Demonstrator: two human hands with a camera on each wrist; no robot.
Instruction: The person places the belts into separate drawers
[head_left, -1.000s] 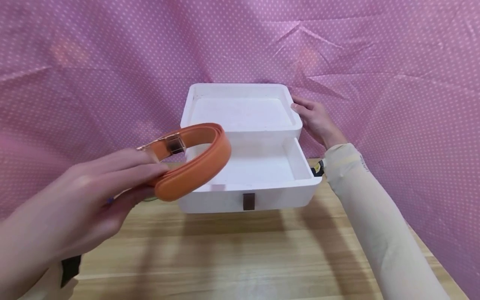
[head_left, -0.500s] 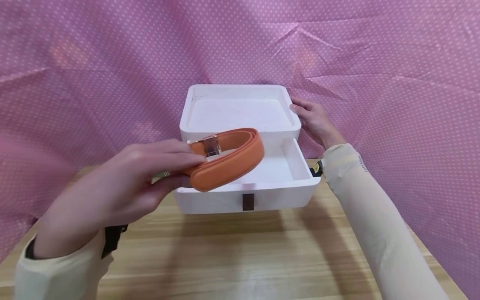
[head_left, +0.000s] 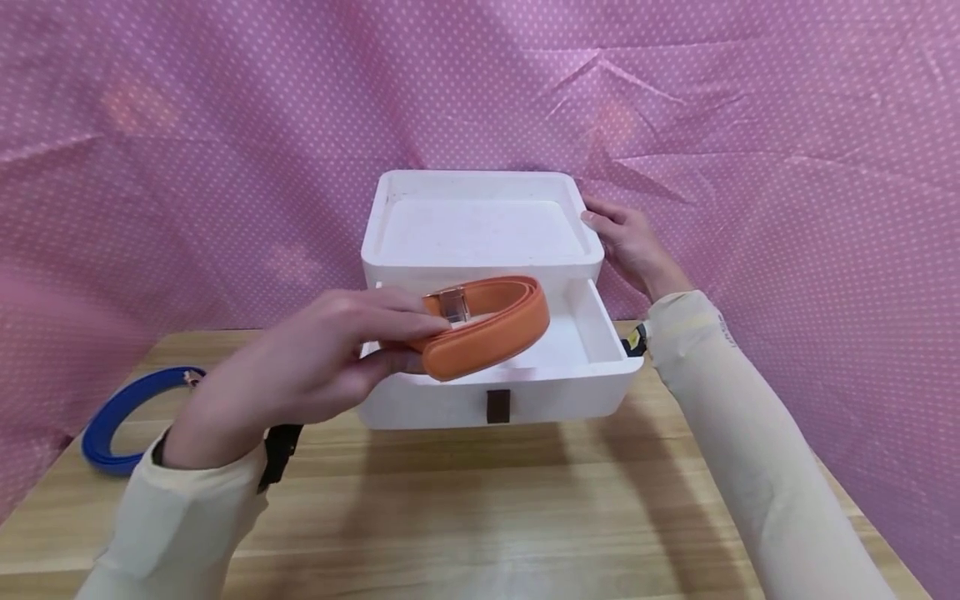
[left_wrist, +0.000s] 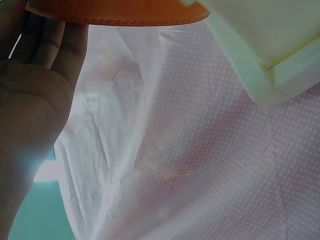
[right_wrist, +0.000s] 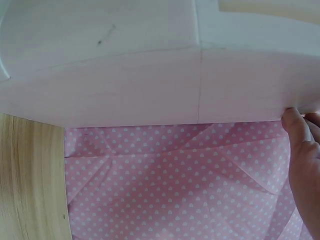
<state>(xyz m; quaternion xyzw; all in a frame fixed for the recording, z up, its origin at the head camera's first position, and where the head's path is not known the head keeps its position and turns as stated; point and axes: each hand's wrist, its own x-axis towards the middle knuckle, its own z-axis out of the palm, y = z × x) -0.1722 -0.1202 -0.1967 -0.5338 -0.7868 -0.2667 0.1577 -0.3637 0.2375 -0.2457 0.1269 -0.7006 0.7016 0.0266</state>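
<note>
Orange belt pinched by left hand over open drawer; right hand fingers straight, touching box side.

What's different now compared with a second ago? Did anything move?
The left hand, gripping the coiled orange belt throughout, carried it rightward and down until it hangs over the open drawer of the white box. With the arm moved away, a blue belt now shows on the table. The right hand stayed on the box's right side, and the drawer stayed open.
</note>
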